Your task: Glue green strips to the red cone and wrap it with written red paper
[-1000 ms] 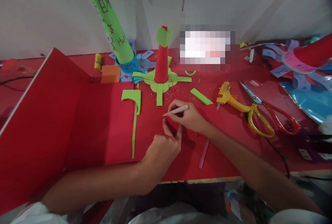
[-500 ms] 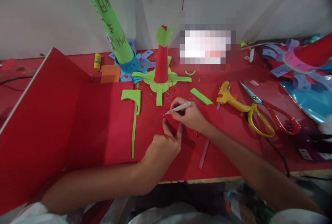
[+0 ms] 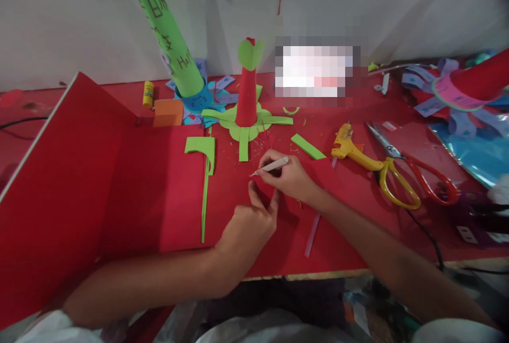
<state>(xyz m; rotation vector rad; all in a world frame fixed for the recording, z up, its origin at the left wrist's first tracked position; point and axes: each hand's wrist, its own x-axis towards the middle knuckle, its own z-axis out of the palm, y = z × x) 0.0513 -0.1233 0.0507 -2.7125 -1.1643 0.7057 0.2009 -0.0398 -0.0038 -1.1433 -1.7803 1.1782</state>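
Observation:
My right hand (image 3: 292, 176) pinches a slim white pen (image 3: 275, 164), its tip down at the red surface in front of me. Just below the tip, my left hand (image 3: 250, 226) presses down with two digits spread apart, the others curled under. Whether a separate red sheet lies beneath the fingers is hard to make out. Beyond both hands stands a red paper cone (image 3: 248, 100) topped with green leaf shapes, on a green scalloped paper base (image 3: 230, 116) with strips sticking out.
Right of my hands are a yellow glue gun (image 3: 353, 149) and large scissors (image 3: 392, 149). Green paper offcuts (image 3: 205, 189) and a red folder (image 3: 131, 189) lie left. Behind are a glue stick (image 3: 148, 94) and a tall green paper tube (image 3: 175, 49). One patch is pixelated.
The pen has tilted slightly, its rear end shifting a little left. My left hand stays in place.

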